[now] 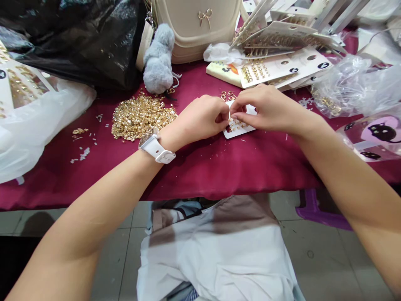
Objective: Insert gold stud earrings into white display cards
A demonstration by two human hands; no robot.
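two hands at close quarters over a small white card [239, 132], which lies on the maroon cloth [219, 171] right between them, gold studs [238, 124] dotted across its face! the left hand [205, 117] comes in with fingers curled inward, thumb and forefinger drawn together at the card's left side; whether they grip anything, i cannot tell. across from it, the right hand [266, 106] arches over the card's right side, thumb and forefinger bent into a ring, tips nearly meeting just beside the left hand's; anything pinched between them is too small to make out.

to the labels now: printed cards [275, 67] are stacked beyond the right hand, showing round black marks with a pale motif, any lettering too small to read. a clear pouch [380, 131] at the far right shows a black cat on a pink-lilac patch. gold hooks [227, 95] sit just past the card's far edge. and what a heap of gold pieces [140, 117], glittering beyond the white watch [158, 148] on the left wrist! behind it, a grey plush toy [159, 62] leans beside a cream bag [181, 35] wearing a gold bow [205, 17].
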